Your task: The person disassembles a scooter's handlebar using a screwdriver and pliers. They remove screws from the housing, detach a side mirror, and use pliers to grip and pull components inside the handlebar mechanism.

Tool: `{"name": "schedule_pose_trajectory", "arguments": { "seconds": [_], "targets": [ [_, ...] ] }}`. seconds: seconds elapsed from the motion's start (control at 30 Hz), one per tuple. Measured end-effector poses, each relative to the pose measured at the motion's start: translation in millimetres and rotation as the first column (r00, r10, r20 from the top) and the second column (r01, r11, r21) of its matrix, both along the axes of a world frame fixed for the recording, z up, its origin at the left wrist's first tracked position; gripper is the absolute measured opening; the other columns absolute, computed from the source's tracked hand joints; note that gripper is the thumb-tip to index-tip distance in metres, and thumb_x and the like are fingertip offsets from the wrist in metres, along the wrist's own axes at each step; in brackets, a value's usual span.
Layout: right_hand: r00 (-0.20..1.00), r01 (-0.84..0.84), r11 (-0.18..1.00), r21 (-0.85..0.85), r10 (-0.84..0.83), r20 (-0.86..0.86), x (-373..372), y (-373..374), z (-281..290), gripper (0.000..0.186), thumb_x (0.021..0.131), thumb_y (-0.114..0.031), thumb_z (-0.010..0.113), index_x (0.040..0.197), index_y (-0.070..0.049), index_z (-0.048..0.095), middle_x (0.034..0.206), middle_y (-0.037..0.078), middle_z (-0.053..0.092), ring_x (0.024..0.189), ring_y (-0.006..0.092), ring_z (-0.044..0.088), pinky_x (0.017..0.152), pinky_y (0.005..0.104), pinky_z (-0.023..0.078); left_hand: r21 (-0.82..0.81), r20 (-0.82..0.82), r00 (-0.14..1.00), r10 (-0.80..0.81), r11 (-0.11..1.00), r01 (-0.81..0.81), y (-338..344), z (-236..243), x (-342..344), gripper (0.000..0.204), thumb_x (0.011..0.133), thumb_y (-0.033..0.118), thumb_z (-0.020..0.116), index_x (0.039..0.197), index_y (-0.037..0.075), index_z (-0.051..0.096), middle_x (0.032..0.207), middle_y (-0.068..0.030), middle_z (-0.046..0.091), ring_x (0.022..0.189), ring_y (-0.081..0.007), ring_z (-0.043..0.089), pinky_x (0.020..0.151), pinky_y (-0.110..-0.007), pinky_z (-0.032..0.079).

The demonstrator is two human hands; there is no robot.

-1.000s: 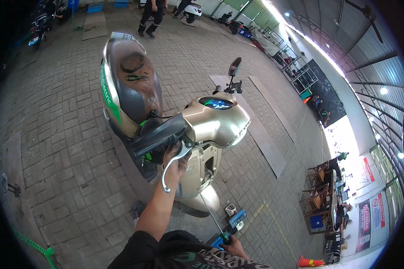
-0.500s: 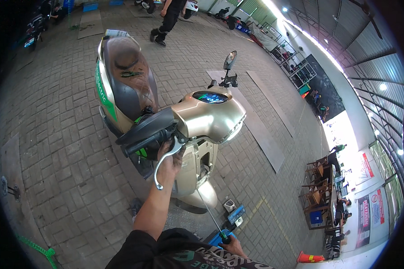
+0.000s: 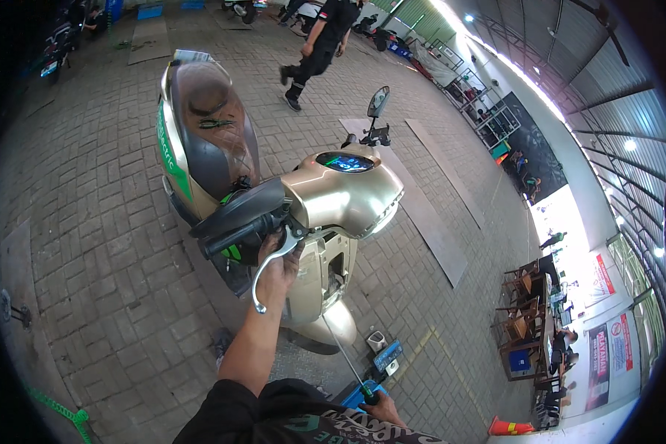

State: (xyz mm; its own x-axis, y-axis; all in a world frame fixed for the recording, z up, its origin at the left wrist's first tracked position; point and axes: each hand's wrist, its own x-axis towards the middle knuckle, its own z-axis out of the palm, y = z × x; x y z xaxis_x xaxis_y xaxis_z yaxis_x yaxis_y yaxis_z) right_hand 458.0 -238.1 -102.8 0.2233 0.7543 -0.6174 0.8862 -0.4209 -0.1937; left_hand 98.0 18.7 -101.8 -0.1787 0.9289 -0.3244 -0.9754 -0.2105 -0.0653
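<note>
A gold scooter (image 3: 340,194) with a lit dash display (image 3: 345,162) stands before me. My left hand (image 3: 275,265) reaches up behind its silver brake lever (image 3: 271,265), close under the handlebar grip (image 3: 233,235). The fingers curl at the lever's base, and what they hold is hidden. Low on the right, my right hand (image 3: 386,411) is closed round the dark and green handle of a long screwdriver (image 3: 345,354). Its thin shaft points up toward the scooter's front panel (image 3: 309,285); I cannot tell where the tip rests.
Pliers (image 3: 217,123) lie on the brown seat (image 3: 214,89). A blue tray (image 3: 364,396) and small parts (image 3: 377,340) are beside the front fender. A person (image 3: 322,52) walks on the far side. Tables with chairs (image 3: 522,325) and an orange cone (image 3: 509,427) stand at the right.
The person at the back has walked to the right and nearer. Both my hands stay in nearly the same place, the screwdriver still in my right hand.
</note>
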Motion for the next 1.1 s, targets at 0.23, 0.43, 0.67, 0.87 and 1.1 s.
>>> {"name": "schedule_pose_trajectory", "arguments": {
  "seconds": [0.23, 0.43, 0.67, 0.87, 1.1],
  "targets": [
    [1.000, -0.006, 0.999, -0.039, 0.006, -0.006, 3.2, -4.5, -6.5, 0.055, 0.067, -0.039, 0.071, 0.096, 0.004, 0.051, 0.093, 0.025, 0.059, 0.091, 0.0383, 0.057, 0.077, 0.0429, 0.044, 0.028, -0.010, 1.000, 0.000, 1.000, 0.000, -4.1, 7.7, -2.8, 0.012, 0.085, 0.015, 0.055, 0.093, 0.006, 0.057, 0.085, -0.0043, 0.064, 0.074, -0.0172, 0.064, 0.065, -0.031, 0.057],
    [1.000, 0.011, 0.999, -0.034, -0.011, 0.012, -3.8, -5.6, 0.2, 0.054, 0.068, -0.038, 0.071, 0.096, 0.003, 0.051, 0.090, 0.023, 0.060, 0.088, 0.0366, 0.058, 0.075, 0.0423, 0.044, 0.023, -0.012, 1.000, 0.011, 1.000, -0.011, -3.8, 5.8, -1.2, 0.012, 0.085, 0.017, 0.059, 0.087, 0.006, 0.059, 0.078, -0.0039, 0.065, 0.068, -0.0154, 0.064, 0.064, -0.030, 0.058],
    [1.000, 0.023, 1.000, -0.009, -0.023, 0.001, -10.0, -6.9, 2.6, 0.051, 0.068, -0.035, 0.072, 0.095, 0.003, 0.052, 0.085, 0.021, 0.061, 0.083, 0.0346, 0.060, 0.071, 0.0409, 0.045, -0.027, -0.042, 0.999, -0.010, 1.000, 0.008, -2.2, -1.8, -1.6, 0.013, 0.086, 0.018, 0.055, 0.088, 0.005, 0.058, 0.078, -0.0044, 0.062, 0.063, -0.0140, 0.060, 0.066, -0.032, 0.056],
    [1.000, 0.012, 1.000, 0.015, -0.012, -0.009, -22.1, -10.1, 5.8, 0.048, 0.069, -0.033, 0.072, 0.092, 0.004, 0.052, 0.086, 0.021, 0.062, 0.083, 0.0342, 0.060, 0.070, 0.0407, 0.046, -0.104, -0.282, 0.958, 0.050, 0.991, -0.083, -6.4, -36.1, -53.2, 0.020, 0.088, 0.027, 0.052, 0.089, 0.007, 0.057, 0.068, -0.0032, 0.056, 0.054, -0.0157, 0.050, 0.061, -0.035, 0.049],
    [0.983, 0.159, 0.983, 0.095, -0.148, -0.110, -16.4, -37.2, -44.0, 0.043, 0.064, -0.026, 0.074, 0.089, 0.002, 0.053, 0.083, 0.020, 0.062, 0.079, 0.0347, 0.060, 0.068, 0.0402, 0.046, -0.241, -0.642, 0.561, -0.523, 0.832, 0.500, 2.3, 56.5, -157.3, 0.040, 0.087, 0.044, 0.051, 0.097, 0.005, 0.059, 0.077, -0.0049, 0.059, 0.067, -0.0163, 0.054, 0.061, -0.031, 0.047]
  ]
}}
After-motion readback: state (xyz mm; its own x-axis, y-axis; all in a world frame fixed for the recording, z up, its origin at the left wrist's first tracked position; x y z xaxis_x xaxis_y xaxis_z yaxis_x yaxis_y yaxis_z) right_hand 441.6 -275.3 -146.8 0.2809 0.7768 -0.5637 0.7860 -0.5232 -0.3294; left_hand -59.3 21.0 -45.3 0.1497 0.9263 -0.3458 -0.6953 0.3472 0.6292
